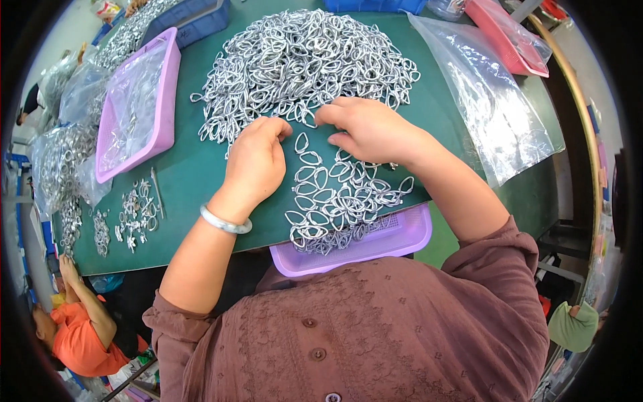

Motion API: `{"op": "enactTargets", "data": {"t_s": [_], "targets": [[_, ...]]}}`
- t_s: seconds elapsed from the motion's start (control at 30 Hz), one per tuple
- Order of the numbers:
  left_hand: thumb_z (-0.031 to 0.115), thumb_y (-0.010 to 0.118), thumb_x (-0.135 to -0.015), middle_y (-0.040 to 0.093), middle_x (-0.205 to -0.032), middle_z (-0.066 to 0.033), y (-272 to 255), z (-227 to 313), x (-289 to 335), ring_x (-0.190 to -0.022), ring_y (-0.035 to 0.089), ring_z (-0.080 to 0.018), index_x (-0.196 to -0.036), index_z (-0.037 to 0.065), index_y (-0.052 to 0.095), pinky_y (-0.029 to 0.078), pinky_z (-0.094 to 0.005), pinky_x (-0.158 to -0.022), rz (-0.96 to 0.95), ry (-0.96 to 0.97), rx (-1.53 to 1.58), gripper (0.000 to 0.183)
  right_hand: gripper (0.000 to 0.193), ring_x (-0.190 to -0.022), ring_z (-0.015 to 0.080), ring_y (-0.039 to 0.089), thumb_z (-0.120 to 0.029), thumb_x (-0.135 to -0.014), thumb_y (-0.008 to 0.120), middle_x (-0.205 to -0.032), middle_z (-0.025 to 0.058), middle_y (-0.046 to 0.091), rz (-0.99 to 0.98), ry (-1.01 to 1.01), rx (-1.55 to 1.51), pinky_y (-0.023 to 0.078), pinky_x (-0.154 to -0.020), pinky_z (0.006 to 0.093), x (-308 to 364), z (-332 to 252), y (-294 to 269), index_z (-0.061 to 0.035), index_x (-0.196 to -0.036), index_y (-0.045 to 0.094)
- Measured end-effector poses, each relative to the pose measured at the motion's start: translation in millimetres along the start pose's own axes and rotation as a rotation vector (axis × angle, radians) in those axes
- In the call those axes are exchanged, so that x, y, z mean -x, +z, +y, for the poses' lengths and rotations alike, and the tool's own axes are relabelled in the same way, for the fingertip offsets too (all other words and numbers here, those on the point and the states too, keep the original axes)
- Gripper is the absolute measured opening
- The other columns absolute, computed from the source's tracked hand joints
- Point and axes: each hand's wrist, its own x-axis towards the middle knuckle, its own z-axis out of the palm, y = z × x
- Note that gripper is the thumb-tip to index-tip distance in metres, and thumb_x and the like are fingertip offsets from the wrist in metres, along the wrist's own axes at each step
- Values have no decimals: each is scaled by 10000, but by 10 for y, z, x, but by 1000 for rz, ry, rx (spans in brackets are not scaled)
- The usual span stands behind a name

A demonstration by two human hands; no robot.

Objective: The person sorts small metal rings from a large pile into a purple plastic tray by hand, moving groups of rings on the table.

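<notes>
A large heap of silver, leaf-shaped metal loops (315, 60) lies on the green tabletop. At its near edge is my left hand (256, 161), its fingers bent and drawn together; whatever they hold is hidden. My right hand (368, 130) is beside the heap's front edge, with thumb and fingers apart. One loop lies by its fingertips. A smaller spread of loops (348, 194) reaches from below my hands to the table's front edge. Some of them lie in a purple plastic basket (415, 231) under that edge.
To the left are a pink-purple tray (167, 100) holding clear plastic, small silver parts (139, 211) and a thin rod (157, 193). A clear plastic bag (492, 100) and a red tray (502, 33) lie at the right. A person in orange (84, 335) sits at far left.
</notes>
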Motion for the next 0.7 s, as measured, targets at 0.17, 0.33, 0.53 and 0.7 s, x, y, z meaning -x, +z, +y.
{"op": "enactTargets", "data": {"t_s": [0.17,0.33,0.53,0.7], "targets": [[-27,535,-847,609,-874,-132,-18,53,44,-815,615,-308,-971,20,652,502,-379,-749,-24,15,-163,177,193,-968,327,615,-165,-838,653,-987,120,594,-61,-5,87,504,-826,428,-43,-32,35,-94,-1016,630],[46,624,-837,586,-835,-103,-12,115,39,-807,596,-309,-946,38,671,486,-392,-731,-46,83,-242,119,98,-944,324,609,-124,-825,637,-956,123,581,-91,-31,50,495,-788,432,37,31,0,-77,-911,634],[16,635,-810,589,-836,-97,13,65,19,-816,596,-301,-943,44,687,482,-388,-739,-50,57,-203,145,87,-924,325,610,-106,-806,638,-901,117,597,-93,-97,90,493,-785,430,22,36,-15,-79,-888,645],[-85,542,-811,599,-843,-108,-13,-12,22,-820,597,-304,-965,33,693,487,-378,-744,-45,90,-138,246,139,-928,320,611,-162,-800,663,-895,107,607,62,-145,-27,504,-804,431,-137,-100,143,-96,-921,682]]}}
